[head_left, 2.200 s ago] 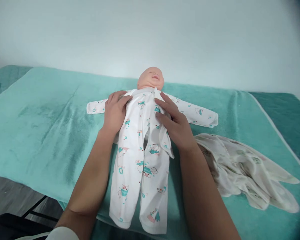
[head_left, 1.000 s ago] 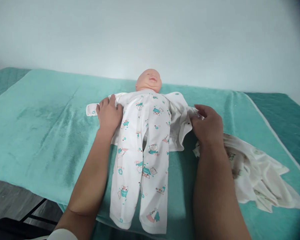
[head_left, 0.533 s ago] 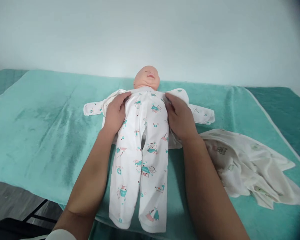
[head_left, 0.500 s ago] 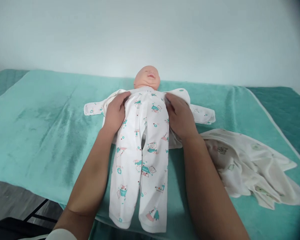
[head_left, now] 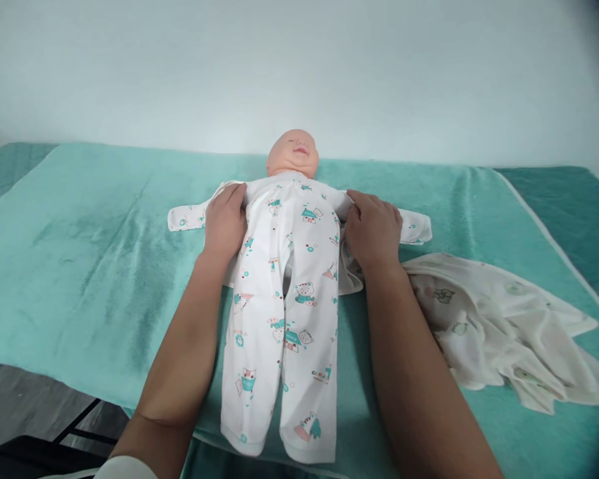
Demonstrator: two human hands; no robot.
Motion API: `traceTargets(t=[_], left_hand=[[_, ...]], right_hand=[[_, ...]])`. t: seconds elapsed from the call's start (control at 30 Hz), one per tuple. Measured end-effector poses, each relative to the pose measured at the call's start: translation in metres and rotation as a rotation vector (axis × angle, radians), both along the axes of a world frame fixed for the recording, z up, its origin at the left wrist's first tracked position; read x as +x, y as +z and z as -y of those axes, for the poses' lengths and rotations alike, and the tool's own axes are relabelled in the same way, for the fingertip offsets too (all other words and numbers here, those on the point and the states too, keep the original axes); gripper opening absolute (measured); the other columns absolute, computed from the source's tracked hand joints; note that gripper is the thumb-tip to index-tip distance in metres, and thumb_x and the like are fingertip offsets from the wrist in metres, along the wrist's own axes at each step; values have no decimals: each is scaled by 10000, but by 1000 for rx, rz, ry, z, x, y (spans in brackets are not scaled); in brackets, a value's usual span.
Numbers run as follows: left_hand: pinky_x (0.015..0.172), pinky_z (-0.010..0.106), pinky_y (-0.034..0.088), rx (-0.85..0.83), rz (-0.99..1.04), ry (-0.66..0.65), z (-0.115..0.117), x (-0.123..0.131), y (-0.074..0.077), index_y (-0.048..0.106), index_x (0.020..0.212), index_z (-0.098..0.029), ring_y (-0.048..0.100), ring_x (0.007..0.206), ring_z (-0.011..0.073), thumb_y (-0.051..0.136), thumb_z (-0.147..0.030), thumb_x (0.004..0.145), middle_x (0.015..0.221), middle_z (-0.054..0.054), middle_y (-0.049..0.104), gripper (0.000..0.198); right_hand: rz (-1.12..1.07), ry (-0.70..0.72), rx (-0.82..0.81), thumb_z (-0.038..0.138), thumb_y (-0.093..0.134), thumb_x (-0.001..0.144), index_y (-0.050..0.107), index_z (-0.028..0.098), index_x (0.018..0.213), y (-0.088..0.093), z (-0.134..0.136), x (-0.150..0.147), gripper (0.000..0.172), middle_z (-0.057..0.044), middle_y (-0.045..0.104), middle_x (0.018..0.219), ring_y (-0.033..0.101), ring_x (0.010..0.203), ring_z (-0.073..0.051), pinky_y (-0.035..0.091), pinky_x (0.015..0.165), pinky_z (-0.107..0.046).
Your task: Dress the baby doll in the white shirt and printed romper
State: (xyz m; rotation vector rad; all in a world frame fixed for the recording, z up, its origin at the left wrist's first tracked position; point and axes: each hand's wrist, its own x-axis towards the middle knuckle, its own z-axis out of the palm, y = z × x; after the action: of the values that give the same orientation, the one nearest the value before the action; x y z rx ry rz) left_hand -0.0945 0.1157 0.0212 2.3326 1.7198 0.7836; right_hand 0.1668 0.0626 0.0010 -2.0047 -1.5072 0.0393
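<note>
A baby doll (head_left: 292, 152) lies on its back on a teal towel (head_left: 90, 253), dressed in white printed trousers (head_left: 284, 313) over an opened white printed jacket (head_left: 414, 229). My left hand (head_left: 224, 223) lies flat on the jacket's left flap beside the doll's chest, fingers together. My right hand (head_left: 374, 229) rests palm down on the jacket's right flap near the doll's shoulder, fingers slightly curled over the cloth.
A crumpled cream printed cloth (head_left: 499, 326) lies on the towel to the right of my right forearm. The towel's front edge overhangs a dark floor (head_left: 24, 412) at the lower left. A pale wall (head_left: 299, 66) stands behind.
My right hand pulled the jacket's right flap out to the side, returned to the doll's chest, then slid outward onto the flap. My left hand stayed by the left side.
</note>
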Motion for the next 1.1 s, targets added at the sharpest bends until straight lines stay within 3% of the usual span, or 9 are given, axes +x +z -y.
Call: traceTargets(t=[0.1,0.3,0.43,0.5,0.6,0.7,0.87,1.0,1.1], left_hand=[[1290,429,305,-17,-40,61,2,-2,1,599,1425,-281,494,1464,220,389,-84,898,1546,40,586,600],[1248,456,353,-15,19,211,4,-4,0,580,1460,-284,572,1374,232,341,-84,903,1475,48,637,638],[1277,493,298,-30,-9,235,4,-1,-1,589,1448,-309,536,1408,255,394,-117,902,1504,29,618,611],[1290,514,266,-47,-24,232,3,0,-1,589,1447,-314,506,1434,271,431,-139,895,1524,20,605,600],[1301,528,234,-58,-7,220,2,-1,-3,586,1444,-310,484,1451,274,458,-155,887,1538,12,599,592],[1300,532,227,-60,27,209,1,-3,-3,581,1440,-304,482,1455,271,455,-198,920,1534,23,603,545],[1299,524,220,-80,30,213,0,-5,-5,587,1420,-284,501,1441,273,416,-270,983,1509,71,617,470],[1304,512,223,-69,31,217,-2,-7,-8,542,1468,-262,507,1438,277,453,-241,949,1526,90,596,527],[1310,510,218,-71,16,221,-3,-9,-10,532,1484,-256,498,1446,276,471,-166,897,1538,85,583,597]], right_hand=[[-38,-58,26,201,368,932,713,219,1300,-2,-1,5,505,-144,714,1337,631,1254,-334,400,1139,-604],[-57,-34,136,166,422,863,744,197,1194,0,-1,8,462,-125,738,1290,660,1238,-307,448,1123,-536],[-43,0,265,250,439,944,708,240,1205,27,8,-16,375,-98,727,1317,638,1282,-278,320,1241,-564],[-11,124,289,272,426,985,689,247,1239,45,10,-39,366,-92,714,1338,616,1308,-271,259,1277,-551],[91,455,153,235,417,996,670,231,1280,69,-1,-81,381,-113,699,1351,599,1303,-290,401,1177,-488],[305,664,-96,211,455,976,695,140,1209,85,-27,-122,341,-184,715,1260,611,1241,-353,423,1114,-516],[550,737,-494,172,537,914,674,116,1249,98,-71,-161,366,-221,660,1326,603,1237,-383,497,973,-486],[570,762,-619,202,645,837,644,177,1332,98,-88,-164,496,-190,669,1356,649,1187,-364,524,906,-449],[572,743,-672,205,665,814,718,184,1186,96,-94,-166,376,-160,753,1175,706,1030,-325,523,831,-418]])
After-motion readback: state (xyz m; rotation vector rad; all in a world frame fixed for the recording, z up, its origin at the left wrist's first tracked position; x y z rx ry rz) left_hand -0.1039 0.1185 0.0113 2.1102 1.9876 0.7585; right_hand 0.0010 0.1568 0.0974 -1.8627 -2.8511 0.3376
